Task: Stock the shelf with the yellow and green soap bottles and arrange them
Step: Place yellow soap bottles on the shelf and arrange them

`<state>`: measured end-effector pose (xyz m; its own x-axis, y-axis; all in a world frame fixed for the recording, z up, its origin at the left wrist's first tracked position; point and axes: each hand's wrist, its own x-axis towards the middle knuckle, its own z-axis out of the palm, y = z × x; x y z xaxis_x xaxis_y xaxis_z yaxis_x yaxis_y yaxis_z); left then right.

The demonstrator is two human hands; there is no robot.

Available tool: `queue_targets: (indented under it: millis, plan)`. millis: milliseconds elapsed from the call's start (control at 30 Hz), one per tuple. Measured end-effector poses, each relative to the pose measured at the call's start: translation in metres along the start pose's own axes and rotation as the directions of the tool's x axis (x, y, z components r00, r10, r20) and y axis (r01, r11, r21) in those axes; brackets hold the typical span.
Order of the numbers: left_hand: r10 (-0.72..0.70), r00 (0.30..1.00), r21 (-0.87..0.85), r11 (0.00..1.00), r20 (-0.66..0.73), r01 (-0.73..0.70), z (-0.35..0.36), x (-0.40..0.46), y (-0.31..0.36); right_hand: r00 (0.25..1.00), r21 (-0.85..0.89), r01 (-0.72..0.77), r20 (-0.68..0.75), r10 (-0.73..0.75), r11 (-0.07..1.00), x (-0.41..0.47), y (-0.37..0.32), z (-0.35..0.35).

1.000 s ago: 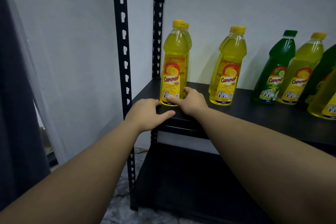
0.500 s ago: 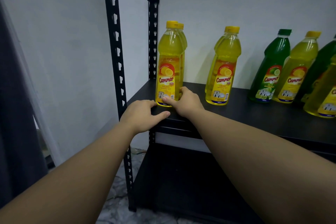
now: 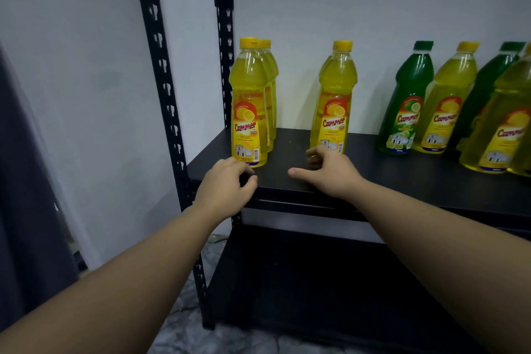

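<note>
On the black shelf (image 3: 290, 175) a row of yellow soap bottles (image 3: 249, 103) stands at the far left, one behind another. A single yellow bottle (image 3: 334, 98) stands further right. Beyond it stand a green bottle (image 3: 406, 100), a yellow bottle (image 3: 446, 100) and more green and yellow bottles cut off at the right edge. My left hand (image 3: 227, 184) rests on the shelf's front edge, just before the front left bottle, fingers loosely curled. My right hand (image 3: 327, 169) hovers over the shelf in front of the single yellow bottle, thumb out, fingers loosely bent, holding nothing.
Two black perforated uprights (image 3: 161, 72) frame the shelf's left end against a white wall. A lower black shelf (image 3: 316, 282) lies underneath. A dark curtain (image 3: 26, 210) hangs at the far left. Grey floor shows below.
My right hand has let go of the front left bottle's base and moved right toward the single yellow bottle. My left hand stays on the shelf edge.
</note>
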<state>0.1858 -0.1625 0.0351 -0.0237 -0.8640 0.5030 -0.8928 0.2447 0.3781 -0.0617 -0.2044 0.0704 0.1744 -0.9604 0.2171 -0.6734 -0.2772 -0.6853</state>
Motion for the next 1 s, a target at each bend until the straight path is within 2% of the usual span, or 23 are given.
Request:
queue_targets:
  millis: [233,400,533,700,767,1000]
  plan:
    - [0.091,0.989,-0.022,0.996,0.119,-0.089,0.018,0.015,0.052,0.983,-0.028,-0.124,-0.139,0.118,0.992,-0.019,0.064,-0.07]
    - [0.139,0.969,-0.047,0.99,0.204,-0.132,0.038,0.037,0.092,0.909,0.068,-0.272,-0.31,0.28,0.96,-0.023,0.111,-0.124]
    - [0.12,0.966,-0.07,0.992,0.228,-0.107,0.052,0.055,0.117,0.799,0.137,-0.372,-0.456,0.392,0.918,-0.023,0.138,-0.155]
    - [0.09,0.968,-0.122,0.991,0.232,-0.063,0.064,0.066,0.123,0.558,0.239,-0.472,-0.665,0.497,0.849,-0.018,0.16,-0.173]
    - [0.08,0.969,-0.143,0.989,0.235,-0.047,0.065,0.067,0.118,0.507,0.268,-0.498,-0.682,0.527,0.825,-0.013,0.164,-0.177]
    - [0.058,0.978,-0.168,0.986,0.202,-0.024,0.067,0.063,0.114,0.507,0.264,-0.485,-0.692,0.514,0.834,0.0,0.181,-0.19]
